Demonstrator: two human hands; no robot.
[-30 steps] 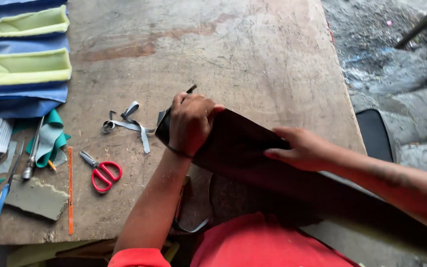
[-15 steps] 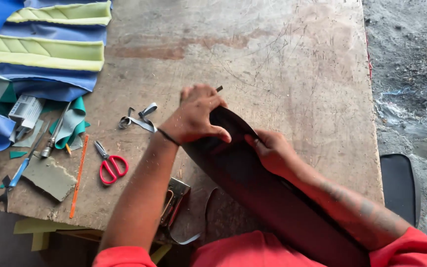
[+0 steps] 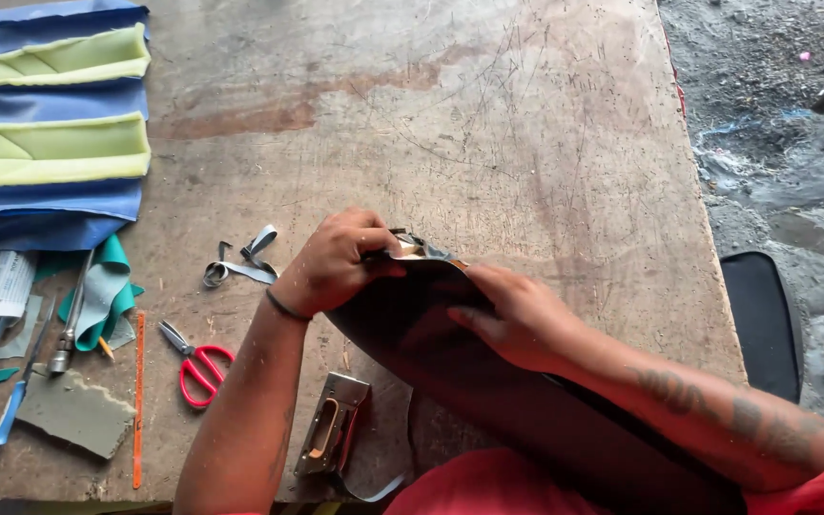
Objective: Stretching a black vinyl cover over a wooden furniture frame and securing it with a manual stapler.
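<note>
Fingers [image 3: 379,250] atop dark cover's [image 3: 402,324] tip

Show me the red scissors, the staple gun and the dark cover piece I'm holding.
red scissors [image 3: 204,366], head view, on the red handles.
staple gun [image 3: 332,437], head view, on its metal body.
dark cover piece [image 3: 412,329], head view, on the bare part between the hands.

Long dark leather-like panel [image 3: 431,343] lay on the scratched wooden worktable [image 3: 488,124], red-handled scissors [image 3: 197,362] left of it, metal staple gun [image 3: 331,424] just before it, blue-and-yellow padded covers [image 3: 50,124] far left behind it.
</note>
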